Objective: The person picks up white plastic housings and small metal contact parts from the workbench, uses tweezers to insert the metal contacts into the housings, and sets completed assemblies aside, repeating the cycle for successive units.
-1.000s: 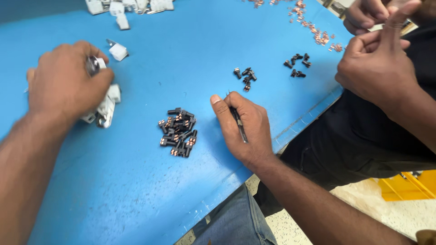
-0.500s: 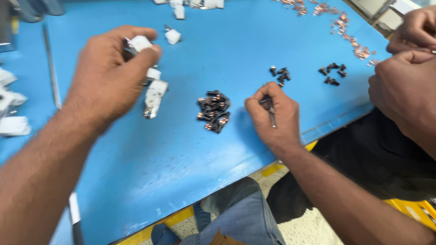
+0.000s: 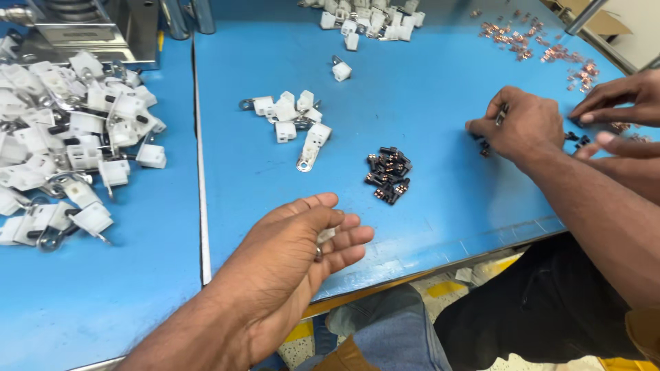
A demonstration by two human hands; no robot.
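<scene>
Risk view, head cam. My left hand [image 3: 299,251] is cupped half-open near the table [image 3: 426,206] edge, loosely cradling a small white connector pc [image 3: 326,235] w/ metal tab; I judge it could slip out & drop off the edge. My right hand [image 3: 524,127] pinches a thin dark tool [image 3: 501,114] over black screws [image 3: 482,145]; a nudge may scatter the black pile [image 3: 388,176].

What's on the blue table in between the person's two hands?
In the head view, a small pile of black screws lies on the blue table between the left hand and the right hand. The rest of that stretch is bare.
</scene>
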